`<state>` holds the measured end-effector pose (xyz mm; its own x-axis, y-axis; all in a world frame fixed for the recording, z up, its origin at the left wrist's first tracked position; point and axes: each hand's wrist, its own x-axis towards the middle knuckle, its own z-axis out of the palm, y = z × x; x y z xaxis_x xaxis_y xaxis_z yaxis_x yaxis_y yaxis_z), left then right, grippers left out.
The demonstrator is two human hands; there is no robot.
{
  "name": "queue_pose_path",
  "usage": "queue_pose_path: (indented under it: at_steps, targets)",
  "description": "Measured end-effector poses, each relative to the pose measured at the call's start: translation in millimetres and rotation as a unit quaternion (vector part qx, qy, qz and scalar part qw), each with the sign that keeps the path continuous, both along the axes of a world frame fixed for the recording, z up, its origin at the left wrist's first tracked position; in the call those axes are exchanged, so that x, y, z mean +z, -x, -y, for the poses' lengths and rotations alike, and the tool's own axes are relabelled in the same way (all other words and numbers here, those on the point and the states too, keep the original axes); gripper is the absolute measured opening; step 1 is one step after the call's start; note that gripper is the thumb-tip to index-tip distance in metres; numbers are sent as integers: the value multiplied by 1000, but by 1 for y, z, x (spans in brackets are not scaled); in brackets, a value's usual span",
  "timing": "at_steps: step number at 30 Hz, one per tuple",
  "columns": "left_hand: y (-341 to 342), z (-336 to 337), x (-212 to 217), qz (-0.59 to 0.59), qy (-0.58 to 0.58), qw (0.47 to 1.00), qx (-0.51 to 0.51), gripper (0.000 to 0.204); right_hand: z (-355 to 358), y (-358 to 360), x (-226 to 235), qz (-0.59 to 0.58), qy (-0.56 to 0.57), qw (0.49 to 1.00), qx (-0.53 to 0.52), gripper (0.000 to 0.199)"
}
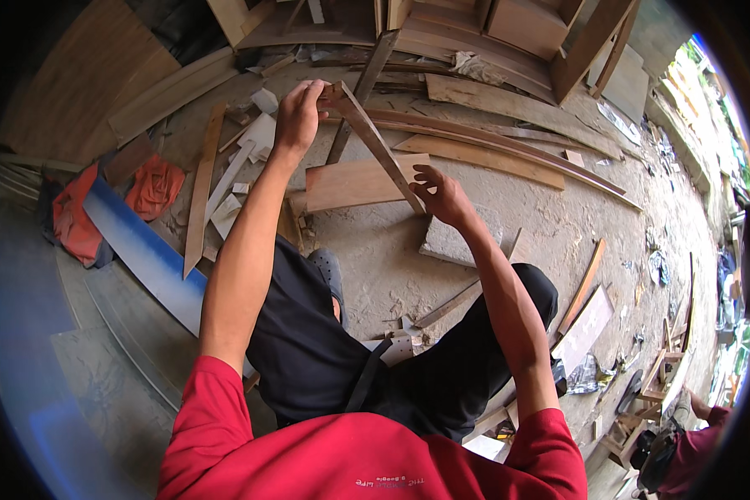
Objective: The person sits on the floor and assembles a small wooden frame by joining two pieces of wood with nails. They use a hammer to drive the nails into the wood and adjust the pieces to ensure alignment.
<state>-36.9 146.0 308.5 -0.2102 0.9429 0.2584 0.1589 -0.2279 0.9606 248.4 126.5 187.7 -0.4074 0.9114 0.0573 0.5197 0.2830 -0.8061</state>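
Note:
My left hand (pixel 300 117) is raised ahead of me, its fingers closed on the upper end of a narrow wooden strip (pixel 377 147). A short wooden part shows at that end, partly behind the fingers. The strip slants down to the right toward my right hand (pixel 442 197), which is beside its lower end with fingers bent and apart. Whether the right fingertips touch the wood is hard to tell. Beneath that hand lies a rough grey block (pixel 461 237). A flat wooden board (pixel 354 183) sits behind the strip.
Long planks (pixel 508 112) and offcuts lie across the dusty floor ahead. Cabinet-like wooden frames (pixel 525 29) stand at the back. A blue-and-white panel (pixel 137 242) and orange cloth (pixel 154 187) are at left. Another person (pixel 696 450) is at lower right beside a small wooden stool (pixel 660 379).

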Motion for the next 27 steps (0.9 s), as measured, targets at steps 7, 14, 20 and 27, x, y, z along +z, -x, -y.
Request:
queue_pose_path:
  at_steps: [7,14,20,27]
  targets:
    - [1,1,1,-11,0,1000,-11,35,-1,1,-3,6,-1,1000,7,47]
    - [0,1,2,-28,-16,999,-15,37,0,2,-1,6,7,1000,12,48]
    - [-8,9,10,-31,5,998,-46,45,0,3,0,22,7,1000,11,47]
    - [-1,4,9,-46,9,998,-44,45,-3,0,-7,22,1,1000,9,48]
